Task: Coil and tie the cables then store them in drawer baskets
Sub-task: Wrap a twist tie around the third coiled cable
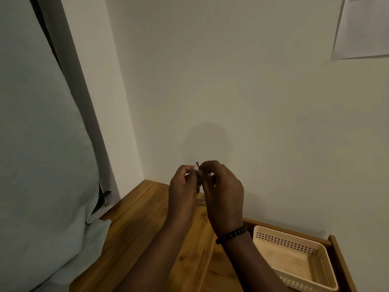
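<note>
My left hand and my right hand are raised together above the wooden top, fingertips meeting. Between them they pinch a thin black tie, whose small tip sticks up above my fingers. A pale cable shows faintly between and below my palms; most of it is hidden by my hands. A cream perforated basket sits in the open wooden drawer at the lower right, with nothing visible inside it.
The wooden top runs from the wall corner toward me. A pale cloth-covered shape fills the left side and hangs onto the wood. A sheet of paper is stuck on the wall at upper right.
</note>
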